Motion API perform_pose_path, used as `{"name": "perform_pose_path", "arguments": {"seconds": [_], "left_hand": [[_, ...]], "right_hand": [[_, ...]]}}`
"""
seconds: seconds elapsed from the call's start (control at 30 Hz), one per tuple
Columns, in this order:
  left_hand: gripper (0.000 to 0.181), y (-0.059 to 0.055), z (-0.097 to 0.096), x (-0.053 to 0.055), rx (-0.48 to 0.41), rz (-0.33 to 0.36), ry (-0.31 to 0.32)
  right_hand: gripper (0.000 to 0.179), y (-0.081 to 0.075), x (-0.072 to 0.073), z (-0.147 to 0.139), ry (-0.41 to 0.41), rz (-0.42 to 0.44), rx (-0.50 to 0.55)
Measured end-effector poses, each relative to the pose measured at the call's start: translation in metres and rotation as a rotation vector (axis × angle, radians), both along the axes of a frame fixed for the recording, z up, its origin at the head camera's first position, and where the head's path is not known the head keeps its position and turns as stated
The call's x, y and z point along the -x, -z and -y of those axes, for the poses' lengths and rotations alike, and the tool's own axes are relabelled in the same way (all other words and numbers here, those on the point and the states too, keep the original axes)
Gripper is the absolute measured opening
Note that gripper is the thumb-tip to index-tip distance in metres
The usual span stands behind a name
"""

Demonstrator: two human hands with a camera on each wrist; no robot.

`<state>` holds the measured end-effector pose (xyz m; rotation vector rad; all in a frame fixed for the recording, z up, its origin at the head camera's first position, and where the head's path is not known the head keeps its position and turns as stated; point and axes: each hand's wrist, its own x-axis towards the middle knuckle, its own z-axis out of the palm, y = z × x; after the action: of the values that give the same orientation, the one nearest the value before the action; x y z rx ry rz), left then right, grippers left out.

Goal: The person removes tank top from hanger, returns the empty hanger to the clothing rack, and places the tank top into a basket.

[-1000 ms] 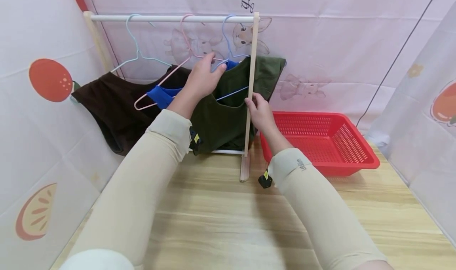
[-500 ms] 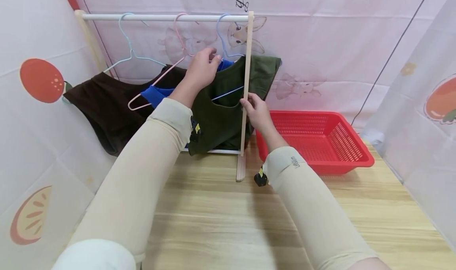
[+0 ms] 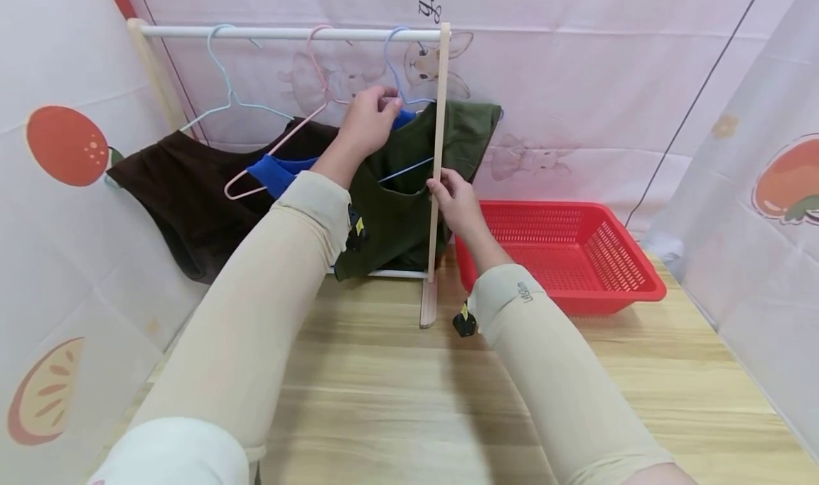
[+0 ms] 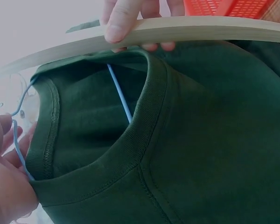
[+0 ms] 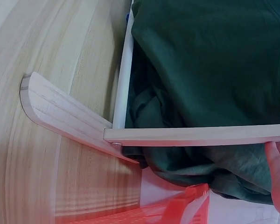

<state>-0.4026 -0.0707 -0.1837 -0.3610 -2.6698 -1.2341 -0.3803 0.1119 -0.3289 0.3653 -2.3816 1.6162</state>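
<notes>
A dark green shirt (image 3: 397, 222) hangs on a blue wire hanger (image 3: 394, 65) at the right end of a small clothes rack. My left hand (image 3: 370, 122) is at the shirt's neckline, and in the left wrist view the hanger's wire runs between its thumb and fingers. My right hand (image 3: 457, 200) holds the rack's wooden side post (image 3: 440, 122), thumb in front and fingers behind. The post crosses in front of the shirt, with one shoulder sticking out to its right. A blue hanger bar shows inside the neck opening.
Left on the rack's white rail (image 3: 275, 33) hangs a dark brown garment (image 3: 192, 186) on a mint hanger (image 3: 229, 80). Between them is a blue garment (image 3: 275, 174) on a pink hanger (image 3: 313, 58). A red perforated basket (image 3: 563, 300) stands right of the rack on the wooden table (image 3: 384, 400).
My left hand has shifted a little right relative to the rack, from beside the pink hanger's arm to the blue hanger's neck. My right hand stays on the post. The head view has turned slightly.
</notes>
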Motion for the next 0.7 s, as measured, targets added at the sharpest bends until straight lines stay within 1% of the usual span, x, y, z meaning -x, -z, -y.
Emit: {"name": "perform_pose_path", "arguments": {"seconds": [0.13,0.33,0.5,0.6,0.7], "left_hand": [[0.046,-0.004,-0.0011,0.0015,-0.016,-0.003,0.009],[0.044,-0.0038,-0.004,0.002,-0.023,-0.051,0.013],[0.039,-0.0037,-0.0066,0.0021,-0.117,-0.015,0.003],[0.036,-0.0041,-0.008,0.0029,-0.178,0.007,-0.015],[0.034,-0.0034,-0.0103,0.0034,-0.216,0.014,-0.033]], "right_hand": [[0.045,-0.0014,0.0006,-0.0001,-0.003,0.003,0.001],[0.047,-0.0017,0.0009,-0.0002,-0.005,0.006,-0.001],[0.048,-0.0013,0.0018,-0.0011,-0.001,0.004,-0.009],[0.049,-0.0007,0.0021,-0.0015,-0.003,0.008,-0.013],[0.047,0.0008,0.0029,-0.0019,-0.001,0.012,-0.014]]}}
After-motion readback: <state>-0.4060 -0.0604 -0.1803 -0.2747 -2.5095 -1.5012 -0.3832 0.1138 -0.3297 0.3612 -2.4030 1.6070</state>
